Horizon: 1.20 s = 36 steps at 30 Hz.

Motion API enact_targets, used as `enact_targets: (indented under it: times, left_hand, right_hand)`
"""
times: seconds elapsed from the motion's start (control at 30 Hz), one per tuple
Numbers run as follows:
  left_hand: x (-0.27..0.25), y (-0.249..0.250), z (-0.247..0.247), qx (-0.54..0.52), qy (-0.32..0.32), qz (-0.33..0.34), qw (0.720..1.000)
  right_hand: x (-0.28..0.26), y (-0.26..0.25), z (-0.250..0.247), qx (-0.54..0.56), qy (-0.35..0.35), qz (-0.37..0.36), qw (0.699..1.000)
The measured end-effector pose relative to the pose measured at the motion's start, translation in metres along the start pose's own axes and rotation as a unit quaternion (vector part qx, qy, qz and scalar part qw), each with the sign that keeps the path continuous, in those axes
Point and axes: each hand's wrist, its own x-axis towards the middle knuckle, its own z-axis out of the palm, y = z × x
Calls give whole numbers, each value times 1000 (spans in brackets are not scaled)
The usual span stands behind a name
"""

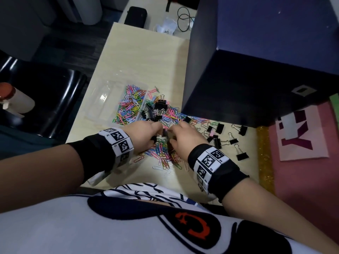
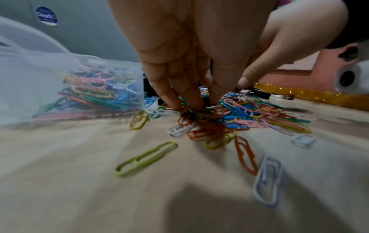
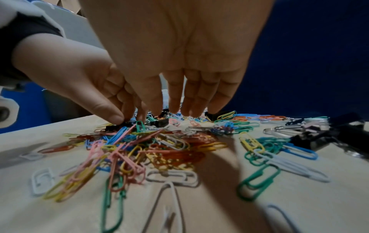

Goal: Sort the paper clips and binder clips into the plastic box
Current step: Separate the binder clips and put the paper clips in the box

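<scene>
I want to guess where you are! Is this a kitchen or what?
Probably an office or study desk, not a kitchen: a pale wooden table, heaps of coloured paper clips, black binder clips and a dark partition.

**Setting: office desk**

Pale wood-grain desk [image 1: 139, 57] beside a dark blue partition [image 1: 256, 52]. Black chair [image 1: 45, 99] at left, grey carpet floor. Cable [image 1: 183, 19] and black case [image 1: 135, 17] on the next desk (stationery strewn throughout).

Cannot tell what the left hand [image 2: 179, 52] fingertips pinch in the blurred paper clip pile [image 2: 229, 116]. Right hand [image 3: 179, 55] fingertips hidden among clips. Plastic box [image 2: 30, 71] cut off at left edge.
</scene>
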Motion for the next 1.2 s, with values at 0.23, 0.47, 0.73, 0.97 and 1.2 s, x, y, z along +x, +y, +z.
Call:
enact_targets:
  times: [0.23,0.47,0.73,0.97,1.2]
  left_hand:
    - [1,-3,4,31,-4,-38,999]
    - [-2,3,2,69,-13,-34,997]
    - [0,2,-20,114,-30,-40,992]
    - [6,9,-40,58,-44,-29,997]
    - [34,48,-38,-46,13,28,998]
  right_hand:
    - [13,-9,10,-35,-32,-31,998]
    - [16,-2,10,-26,-20,-14,999]
    - [10,-1,11,24,16,29,999]
    - [-11,28,-5,120,86,152,977]
    - [-33,65,-8,171,163,284,929]
